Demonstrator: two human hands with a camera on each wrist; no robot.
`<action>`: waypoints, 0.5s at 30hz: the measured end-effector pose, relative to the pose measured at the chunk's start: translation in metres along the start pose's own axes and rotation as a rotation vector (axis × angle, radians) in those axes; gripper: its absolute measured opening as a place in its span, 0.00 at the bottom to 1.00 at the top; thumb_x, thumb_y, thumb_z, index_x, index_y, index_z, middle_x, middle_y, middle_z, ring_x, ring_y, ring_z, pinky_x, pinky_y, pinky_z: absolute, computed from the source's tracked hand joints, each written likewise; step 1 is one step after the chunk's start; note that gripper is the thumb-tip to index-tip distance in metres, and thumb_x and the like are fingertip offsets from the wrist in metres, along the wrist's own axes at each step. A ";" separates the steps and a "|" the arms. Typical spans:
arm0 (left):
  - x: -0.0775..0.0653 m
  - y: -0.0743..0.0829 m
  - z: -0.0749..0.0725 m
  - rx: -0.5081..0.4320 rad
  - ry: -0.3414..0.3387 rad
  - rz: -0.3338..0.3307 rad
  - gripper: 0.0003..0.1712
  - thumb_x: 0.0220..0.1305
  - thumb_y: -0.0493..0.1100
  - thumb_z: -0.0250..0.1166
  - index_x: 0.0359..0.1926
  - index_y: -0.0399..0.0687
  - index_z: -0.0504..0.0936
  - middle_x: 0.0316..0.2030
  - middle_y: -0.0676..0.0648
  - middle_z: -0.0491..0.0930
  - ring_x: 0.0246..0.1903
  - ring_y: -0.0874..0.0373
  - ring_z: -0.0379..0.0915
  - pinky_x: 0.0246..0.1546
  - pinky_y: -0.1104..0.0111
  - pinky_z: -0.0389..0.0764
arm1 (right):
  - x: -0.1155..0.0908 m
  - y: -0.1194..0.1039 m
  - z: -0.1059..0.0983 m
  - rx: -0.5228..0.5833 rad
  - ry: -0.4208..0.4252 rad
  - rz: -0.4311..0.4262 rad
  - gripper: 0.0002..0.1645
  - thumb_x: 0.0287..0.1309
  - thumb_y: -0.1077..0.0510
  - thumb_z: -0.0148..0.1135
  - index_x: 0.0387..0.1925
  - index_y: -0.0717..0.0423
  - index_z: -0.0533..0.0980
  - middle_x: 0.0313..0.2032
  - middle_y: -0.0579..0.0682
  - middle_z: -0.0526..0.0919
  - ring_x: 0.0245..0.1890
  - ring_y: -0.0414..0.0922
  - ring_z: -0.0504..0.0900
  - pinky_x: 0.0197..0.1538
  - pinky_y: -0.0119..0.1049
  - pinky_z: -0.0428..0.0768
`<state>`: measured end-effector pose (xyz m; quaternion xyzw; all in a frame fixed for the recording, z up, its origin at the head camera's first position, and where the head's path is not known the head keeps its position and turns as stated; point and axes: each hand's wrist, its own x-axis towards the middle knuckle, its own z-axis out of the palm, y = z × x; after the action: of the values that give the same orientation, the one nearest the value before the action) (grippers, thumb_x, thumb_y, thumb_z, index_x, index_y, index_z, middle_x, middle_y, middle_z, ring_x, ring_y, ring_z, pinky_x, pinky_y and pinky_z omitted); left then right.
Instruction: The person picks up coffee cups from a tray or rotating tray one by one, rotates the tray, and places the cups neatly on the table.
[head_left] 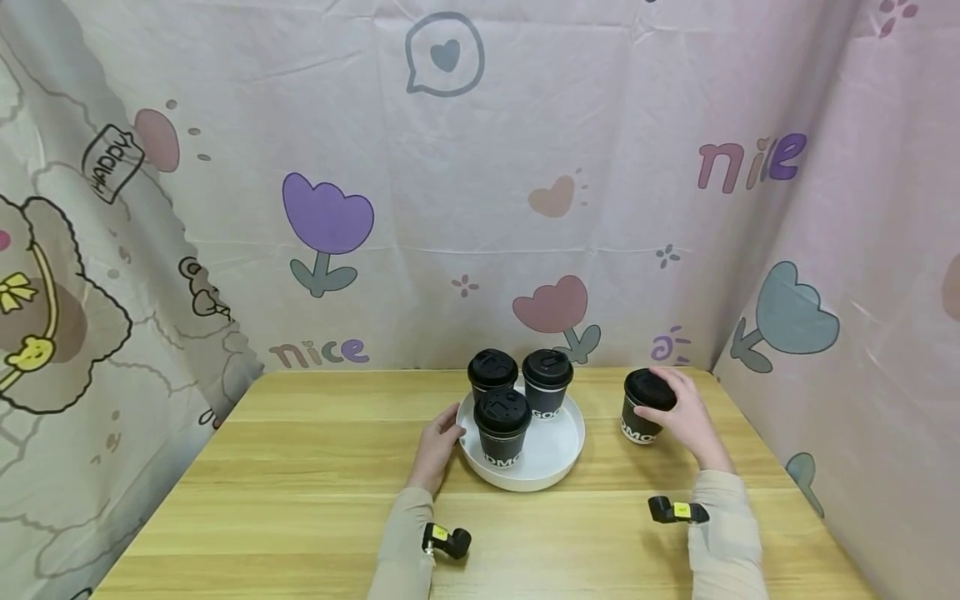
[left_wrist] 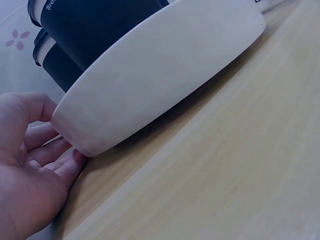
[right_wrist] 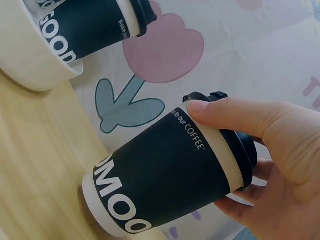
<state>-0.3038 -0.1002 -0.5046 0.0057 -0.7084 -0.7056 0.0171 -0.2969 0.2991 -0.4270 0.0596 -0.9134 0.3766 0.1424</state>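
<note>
A round white tray [head_left: 558, 462] with a raised wall lies on the wooden table and carries three dark paper coffee cups with black lids; the front one [head_left: 502, 429] shows white lettering. My left hand [head_left: 437, 450] grips the tray's left edge, its fingers against the wall and low by the underside in the left wrist view [left_wrist: 37, 165]. To the right of the tray, my right hand [head_left: 686, 414] holds a fourth matching coffee cup [right_wrist: 160, 175] near its lid, thumb on one side and fingers on the other. This cup's base is right at the tabletop.
The wooden table [head_left: 315, 467] reaches back to a printed curtain [head_left: 450, 192], which also hangs along the left and right sides. Two cups stand at the back of the tray [head_left: 492, 367], close to the front one. A small black camera sits on each wrist.
</note>
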 end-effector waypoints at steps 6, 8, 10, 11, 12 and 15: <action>0.008 -0.012 0.001 -0.005 0.025 -0.009 0.33 0.62 0.32 0.53 0.70 0.36 0.64 0.68 0.35 0.67 0.66 0.44 0.66 0.54 0.69 0.75 | 0.001 0.006 0.003 -0.035 -0.004 0.011 0.48 0.48 0.54 0.73 0.68 0.62 0.63 0.68 0.73 0.56 0.67 0.72 0.54 0.65 0.72 0.55; 0.009 -0.012 0.001 -0.004 0.028 -0.009 0.33 0.62 0.32 0.53 0.69 0.36 0.64 0.68 0.35 0.67 0.66 0.44 0.66 0.55 0.68 0.75 | 0.001 0.007 0.003 -0.033 -0.009 0.016 0.48 0.48 0.55 0.73 0.68 0.63 0.62 0.68 0.74 0.55 0.67 0.73 0.54 0.65 0.72 0.55; 0.009 -0.013 0.001 -0.004 0.028 -0.009 0.33 0.61 0.32 0.53 0.69 0.36 0.64 0.68 0.35 0.67 0.66 0.43 0.66 0.56 0.67 0.75 | 0.001 0.007 0.003 -0.031 -0.014 0.021 0.48 0.48 0.55 0.73 0.68 0.63 0.62 0.68 0.74 0.55 0.67 0.73 0.54 0.65 0.72 0.55; 0.009 -0.013 0.001 -0.003 0.027 -0.006 0.33 0.61 0.32 0.53 0.69 0.35 0.64 0.68 0.34 0.67 0.66 0.43 0.66 0.57 0.66 0.75 | 0.001 0.008 0.003 -0.028 -0.015 0.024 0.48 0.48 0.55 0.73 0.68 0.63 0.62 0.68 0.74 0.54 0.67 0.73 0.54 0.65 0.72 0.55; 0.009 -0.014 0.001 -0.002 0.026 -0.004 0.33 0.62 0.32 0.53 0.69 0.35 0.64 0.68 0.34 0.67 0.66 0.42 0.65 0.57 0.66 0.75 | 0.001 0.008 0.003 -0.026 -0.017 0.027 0.48 0.48 0.55 0.73 0.68 0.63 0.62 0.68 0.74 0.54 0.67 0.73 0.53 0.65 0.73 0.54; 0.009 -0.014 0.001 -0.001 0.025 0.001 0.33 0.62 0.32 0.53 0.69 0.35 0.64 0.68 0.34 0.67 0.67 0.42 0.65 0.57 0.65 0.75 | 0.000 0.008 0.002 -0.022 -0.023 0.031 0.49 0.48 0.56 0.73 0.69 0.63 0.61 0.69 0.75 0.53 0.67 0.73 0.53 0.65 0.73 0.54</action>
<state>-0.3135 -0.0996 -0.5186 0.0141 -0.7077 -0.7058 0.0265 -0.2995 0.3030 -0.4338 0.0480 -0.9199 0.3680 0.1266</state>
